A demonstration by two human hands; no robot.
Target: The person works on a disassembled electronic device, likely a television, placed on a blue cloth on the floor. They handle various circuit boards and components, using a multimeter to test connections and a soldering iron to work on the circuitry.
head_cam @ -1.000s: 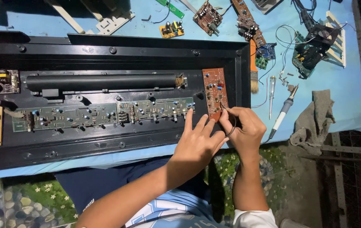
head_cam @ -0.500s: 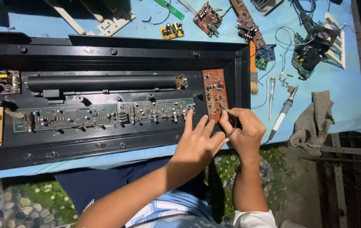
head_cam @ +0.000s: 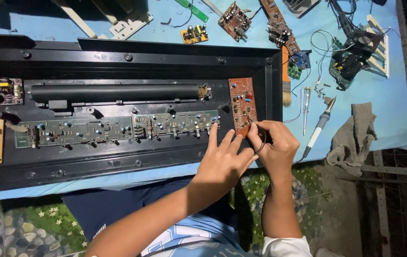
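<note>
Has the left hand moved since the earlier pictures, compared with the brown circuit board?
No. The left hand lies just below the lower end of the brown circuit board, in the same place as before.

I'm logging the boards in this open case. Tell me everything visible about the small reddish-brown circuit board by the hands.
The reddish-brown circuit board is a narrow rectangle, lying flat and lengthwise at the right end of the black case, dotted with small components. Its near end meets the fingertips of the left hand and right hand, which seem to pinch a thin dark wire there.
</note>
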